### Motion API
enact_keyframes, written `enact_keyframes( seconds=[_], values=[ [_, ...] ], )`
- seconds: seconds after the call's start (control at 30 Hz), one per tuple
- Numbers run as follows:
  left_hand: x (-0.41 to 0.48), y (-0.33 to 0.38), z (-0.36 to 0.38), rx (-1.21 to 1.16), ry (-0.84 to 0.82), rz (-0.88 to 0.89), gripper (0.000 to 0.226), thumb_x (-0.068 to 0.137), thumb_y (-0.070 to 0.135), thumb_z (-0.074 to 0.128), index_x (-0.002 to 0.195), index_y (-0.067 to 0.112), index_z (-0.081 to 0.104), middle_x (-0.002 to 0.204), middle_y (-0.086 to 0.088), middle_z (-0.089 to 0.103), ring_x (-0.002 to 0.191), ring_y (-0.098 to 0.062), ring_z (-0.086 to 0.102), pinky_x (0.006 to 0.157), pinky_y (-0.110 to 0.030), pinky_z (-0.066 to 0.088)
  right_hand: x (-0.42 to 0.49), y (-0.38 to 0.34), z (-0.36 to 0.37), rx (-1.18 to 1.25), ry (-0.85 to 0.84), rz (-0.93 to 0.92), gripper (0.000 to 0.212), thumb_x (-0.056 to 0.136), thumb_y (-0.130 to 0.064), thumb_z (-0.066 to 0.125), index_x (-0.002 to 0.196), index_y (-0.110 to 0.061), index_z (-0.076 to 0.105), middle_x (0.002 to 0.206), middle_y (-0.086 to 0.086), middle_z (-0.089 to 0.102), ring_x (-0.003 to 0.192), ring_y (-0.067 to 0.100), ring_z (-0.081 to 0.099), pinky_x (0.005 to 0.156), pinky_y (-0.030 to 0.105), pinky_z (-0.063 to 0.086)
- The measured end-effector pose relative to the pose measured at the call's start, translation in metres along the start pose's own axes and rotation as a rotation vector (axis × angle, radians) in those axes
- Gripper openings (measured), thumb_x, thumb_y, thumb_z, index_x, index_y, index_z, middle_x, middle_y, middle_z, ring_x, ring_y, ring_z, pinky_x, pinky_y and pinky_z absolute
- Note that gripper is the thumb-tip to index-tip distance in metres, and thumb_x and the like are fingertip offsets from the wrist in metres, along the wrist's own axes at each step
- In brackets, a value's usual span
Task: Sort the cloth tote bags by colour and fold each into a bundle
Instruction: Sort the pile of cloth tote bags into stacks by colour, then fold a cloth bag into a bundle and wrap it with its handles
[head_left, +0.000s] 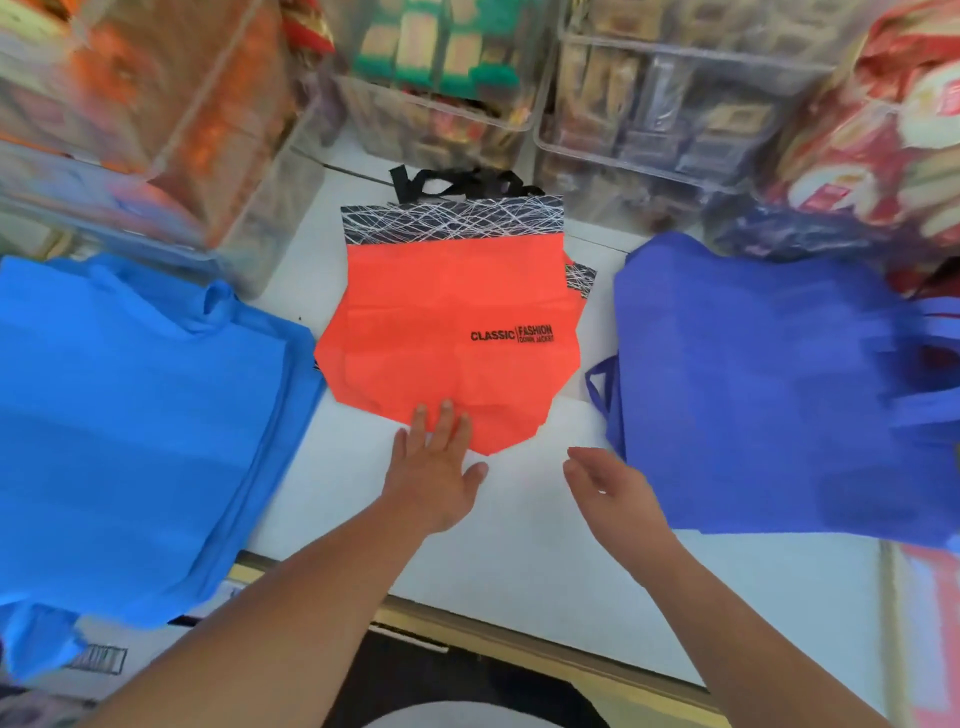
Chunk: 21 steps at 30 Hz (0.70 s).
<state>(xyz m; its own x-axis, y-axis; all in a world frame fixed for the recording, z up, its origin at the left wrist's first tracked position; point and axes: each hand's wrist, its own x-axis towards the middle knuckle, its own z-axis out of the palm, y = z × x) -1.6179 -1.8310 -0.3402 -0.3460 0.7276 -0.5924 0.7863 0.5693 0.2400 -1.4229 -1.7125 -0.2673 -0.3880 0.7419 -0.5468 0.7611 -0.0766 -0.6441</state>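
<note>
Nearest, the left hand (435, 470) is lying flat with its fingers straight and slightly spread, the fingertips pressing on the near edge of the orange bag (452, 338) at that bag's 6 o'clock. Just to its 3 o'clock the right hand (605, 491) is hovering over the bare white tabletop (519, 561), fingers relaxed and loosely cupped, holding nothing. It is sitting close beside the indigo pile (769, 384) but seemingly not touching it.

The orange bag is lying flat in the middle of the tabletop, its near corners looking turned in so the bottom is tapering to a point. A second bag of the same print is peeking out from under it at 2 o'clock. With the light-blue pile (140, 415) lying at 9 o'clock and the indigo one at 3 o'clock, sorting is looking largely done, and folding the orange bag is probably the step in hand.

Doing it well is likely meaning the left hand pinning that near edge while the right is coming in for the 4 o'clock side. This thin, stiff cloth is probably springing back, so each crease is needing a firm sweep outwards, without dragging the bag beneath.

Farther off, the black handles (457, 184) are straggling at 12 o'clock past the patterned band (452, 221), and they are wanting tucking inward first, since the clear bins (649, 119) are crowding that far edge
</note>
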Motion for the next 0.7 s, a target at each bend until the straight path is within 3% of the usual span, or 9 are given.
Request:
enact_keyframes(
  seconds=[0.07,0.13,0.2,0.3,0.37,0.43,0.47,0.6,0.7],
  values=[
    [0.011,0.005,-0.005,0.033,0.004,-0.048,0.072,0.101,0.063,0.013,0.161,0.029,-0.008,0.167,0.004,-0.024,0.153,-0.031,-0.021,0.124,-0.054,-0.001,0.0,0.013,-0.018,-0.007,-0.018,0.003,0.032,0.102,-0.036,0.056,0.132,-0.026,0.063,0.117,-0.014,0.063,0.11,0.005,0.058,0.095,0.022,0.041],
    [0.019,0.017,-0.012,0.063,0.039,-0.126,0.069,0.101,0.061,0.011,0.162,0.028,0.006,0.17,0.001,-0.01,0.155,-0.034,-0.01,0.123,-0.057,0.001,-0.002,0.025,-0.033,-0.002,-0.021,0.002,0.032,0.102,-0.035,0.056,0.132,-0.024,0.062,0.118,-0.011,0.063,0.11,0.007,0.058,0.096,0.023,0.041],
    [0.016,0.039,-0.016,0.049,0.253,-0.15,0.062,0.102,0.053,0.024,0.151,0.018,0.037,0.165,-0.012,0.023,0.15,-0.039,0.015,0.118,-0.058,0.015,-0.005,0.038,-0.048,0.007,-0.021,-0.006,0.031,0.102,-0.033,0.057,0.131,-0.023,0.063,0.116,-0.011,0.065,0.108,0.007,0.06,0.095,0.024,0.042],
    [-0.001,0.089,0.002,-0.098,0.561,0.082,0.043,0.09,0.035,0.048,0.124,0.012,0.06,0.136,-0.011,0.054,0.119,-0.037,0.05,0.096,-0.046,0.043,-0.01,0.069,-0.072,0.028,0.035,0.006,0.025,0.101,-0.03,0.059,0.124,-0.024,0.066,0.107,-0.018,0.067,0.103,0.004,0.063,0.093,0.028,0.048],
    [-0.011,0.13,0.023,-0.386,0.387,0.133,0.039,0.093,0.03,0.053,0.127,0.012,0.062,0.129,-0.006,0.059,0.111,-0.031,0.057,0.092,-0.041,0.049,-0.017,0.097,-0.086,0.033,0.105,0.039,0.026,0.1,-0.031,0.059,0.124,-0.023,0.067,0.11,-0.013,0.069,0.108,0.012,0.065,0.096,0.035,0.052],
    [-0.015,0.171,0.041,-0.655,0.131,0.022,0.039,0.096,0.032,0.058,0.13,0.014,0.061,0.129,-0.003,0.062,0.112,-0.024,0.061,0.097,-0.032,0.048,-0.027,0.125,-0.102,0.025,0.157,0.084,0.027,0.1,-0.032,0.057,0.124,-0.025,0.066,0.117,-0.011,0.067,0.114,0.017,0.064,0.097,0.036,0.051],
    [-0.013,0.187,0.047,-0.753,0.088,-0.037,0.036,0.095,0.032,0.061,0.128,0.016,0.062,0.125,-0.001,0.065,0.11,-0.021,0.063,0.094,-0.029,0.048,-0.032,0.137,-0.11,0.018,0.162,0.1,0.026,0.101,-0.033,0.056,0.125,-0.028,0.065,0.119,-0.012,0.065,0.116,0.017,0.063,0.098,0.035,0.05],
    [-0.003,0.232,0.05,-1.131,0.216,-0.283,0.02,0.091,0.033,0.069,0.102,0.02,0.061,0.092,0.005,0.069,0.089,-0.019,0.068,0.079,-0.032,0.054,-0.048,0.169,-0.136,0.052,0.124,0.183,0.04,0.101,-0.041,0.055,0.14,-0.033,0.056,0.133,-0.01,0.057,0.123,0.017,0.059,0.104,0.034,0.047],
    [0.004,0.246,0.042,-1.216,0.228,-0.364,0.023,0.086,0.032,0.072,0.089,0.013,0.06,0.086,-0.007,0.068,0.071,-0.022,0.063,0.065,-0.032,0.052,-0.053,0.179,-0.147,0.068,0.125,0.153,0.04,0.101,-0.04,0.055,0.14,-0.031,0.056,0.137,-0.012,0.057,0.126,0.013,0.056,0.102,0.027,0.043]
  ],
)
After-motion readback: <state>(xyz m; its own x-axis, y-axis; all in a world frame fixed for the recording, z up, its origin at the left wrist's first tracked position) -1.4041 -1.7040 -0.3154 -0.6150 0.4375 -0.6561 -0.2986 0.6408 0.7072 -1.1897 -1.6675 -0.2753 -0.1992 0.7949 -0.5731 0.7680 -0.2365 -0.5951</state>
